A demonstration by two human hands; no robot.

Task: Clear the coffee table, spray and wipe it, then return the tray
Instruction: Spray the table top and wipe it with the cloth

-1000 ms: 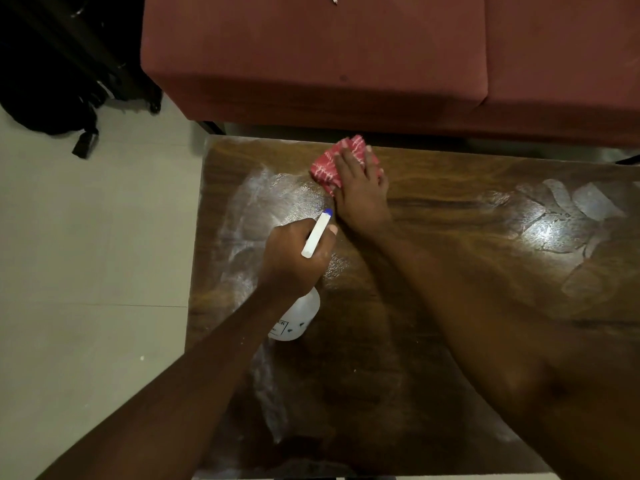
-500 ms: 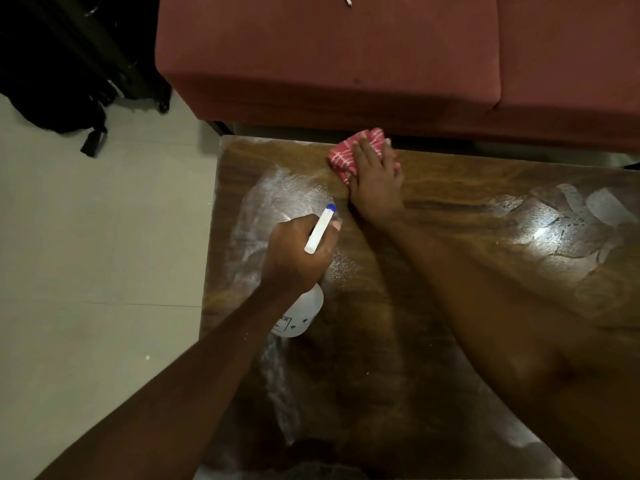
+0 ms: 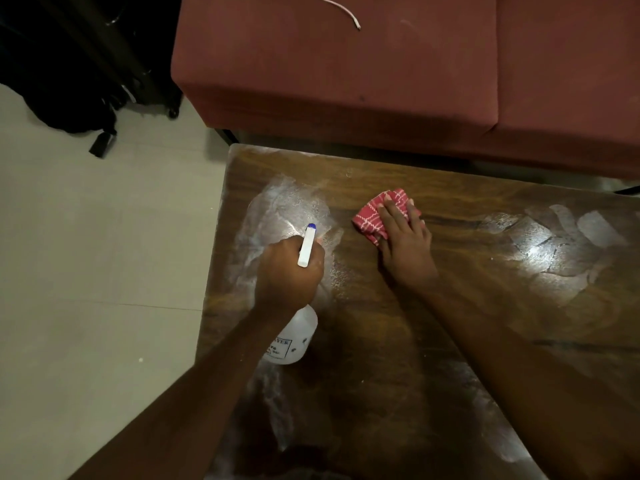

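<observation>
At the far left, a pale tiled floor (image 3: 86, 271) is stretching away, with a black bag (image 3: 69, 98) slumping in the top corner. Moving right, my left hand (image 3: 287, 268) is clenching round the neck of a translucent white plastic spray bottle (image 3: 294, 341). I am tipping the bottle so its blue-tipped white nozzle (image 3: 306, 247) is pointing at the left end of the dark brown wooden desk (image 3: 381, 341). A whitish film of spray is shining there. I judge I am holding the bottle low so the mist lands on the wood rather than the floor.

Just to the right, my right hand (image 3: 405, 237) is pressing down with straight fingers on a crumpled red-and-white checked cloth (image 3: 370, 216). It is flattening the cloth against the desk to take up the wet film. Further right, more smeared streaks are catching the light.

Behind the desk, a dark red fabric sofa (image 3: 346, 81) is standing with a thin white cable (image 3: 343, 10) lying on its seat. The tray is not showing anywhere, so I judge its return is yet to come.
</observation>
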